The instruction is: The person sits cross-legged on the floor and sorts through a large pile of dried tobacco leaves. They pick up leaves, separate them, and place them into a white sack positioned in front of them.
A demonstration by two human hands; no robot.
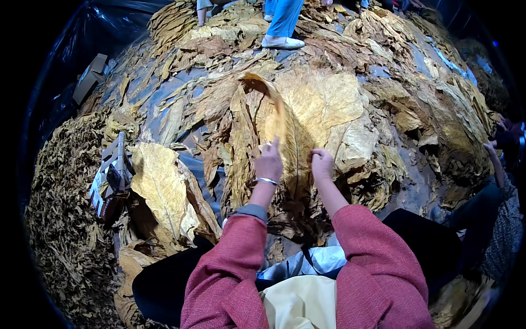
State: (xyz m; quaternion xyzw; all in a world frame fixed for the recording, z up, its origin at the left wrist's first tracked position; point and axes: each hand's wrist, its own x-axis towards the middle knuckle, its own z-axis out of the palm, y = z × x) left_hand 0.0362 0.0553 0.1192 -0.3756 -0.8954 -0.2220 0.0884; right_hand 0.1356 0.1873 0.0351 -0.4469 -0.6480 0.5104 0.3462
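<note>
A large golden-brown dried leaf (pixel 296 137) stands raised over the pile in front of me, its upper tip curled over. My left hand (pixel 269 163), with a silver bangle at the wrist, grips it near its left part, fingers pointing up. My right hand (pixel 321 163) has its fingers closed on the leaf's right side, a little apart from my left. Behind and around it lie layered dried leaves (pixel 339 109). To my left rests a broad pale yellow leaf (pixel 159 192) on other leaves.
A dark heap of crumpled leaves (pixel 63 214) fills the left side, beside a grey slatted object (pixel 112 170) and a cardboard box (pixel 87 77). A person in blue trousers (pixel 284 24) stands ahead among others; another person (pixel 493 219) sits at my right, a hand on the leaves.
</note>
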